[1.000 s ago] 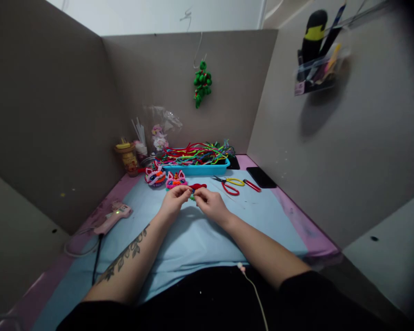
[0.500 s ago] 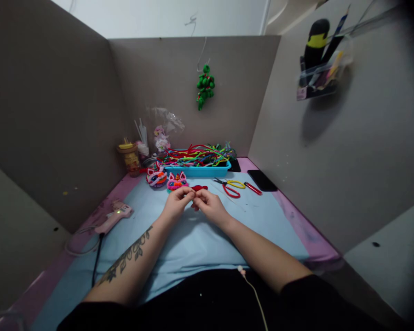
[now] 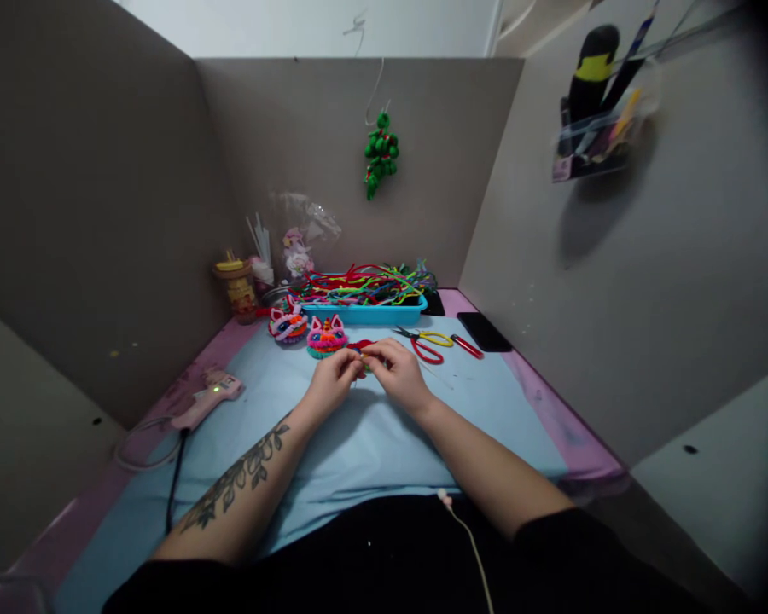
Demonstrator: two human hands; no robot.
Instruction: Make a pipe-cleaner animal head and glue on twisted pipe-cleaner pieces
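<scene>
My left hand (image 3: 331,384) and my right hand (image 3: 398,368) meet over the light blue mat (image 3: 358,443), fingers pinched together on a small red pipe-cleaner piece (image 3: 361,349) with a bit of green in it. Most of the piece is hidden by my fingers. Just beyond my hands lie two finished pipe-cleaner animal faces (image 3: 326,335), pink and multicoloured. A blue tray (image 3: 364,314) heaped with coloured pipe cleaners stands behind them.
Scissors with red and yellow handles (image 3: 430,343) and a black phone (image 3: 484,331) lie to the right. A pink glue gun (image 3: 206,399) with a cable sits at the left edge. A jar (image 3: 236,288) and a green ornament (image 3: 380,155) are at the back partition.
My hands have shifted slightly forward and to the right while working the small red piece; the fingers stay pinched on it. The camera view tilted a little.
</scene>
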